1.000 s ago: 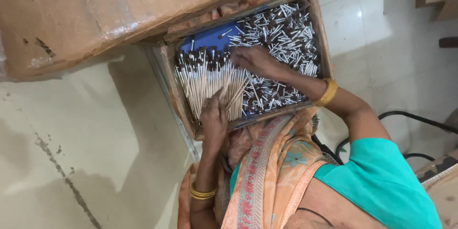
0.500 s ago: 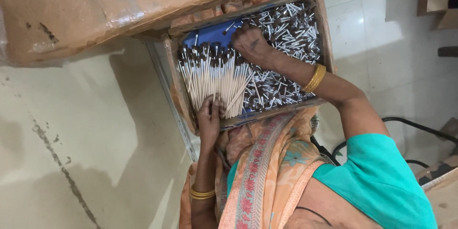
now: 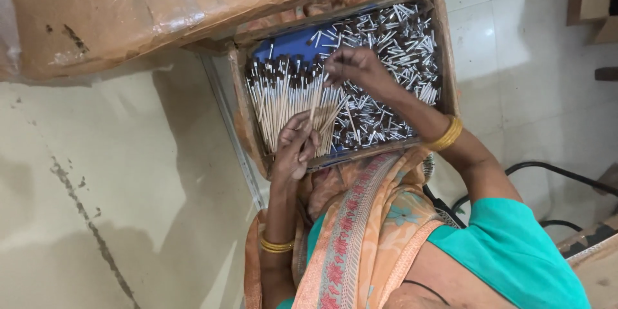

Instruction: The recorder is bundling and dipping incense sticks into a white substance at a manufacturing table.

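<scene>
Head view: left hand (image 3: 295, 149) fingers closed around the ends of a bundle of thin sticks (image 3: 283, 100) in the tray (image 3: 444, 45); right hand (image 3: 357, 67) fingers pinched on one stick above the loose metal-tipped pieces (image 3: 399, 38). Risk: loose grip lets the bundle fan out and mix with the loose pieces.

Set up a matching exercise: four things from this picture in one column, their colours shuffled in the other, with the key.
Things:
1. stick bundle
2. loose pieces
3. wrist bangle
4. sleeve

Colours:
A. teal
B. gold
C. pale wood with dark tips
D. silvery white

Pairs: 1-C, 2-D, 3-B, 4-A
</scene>
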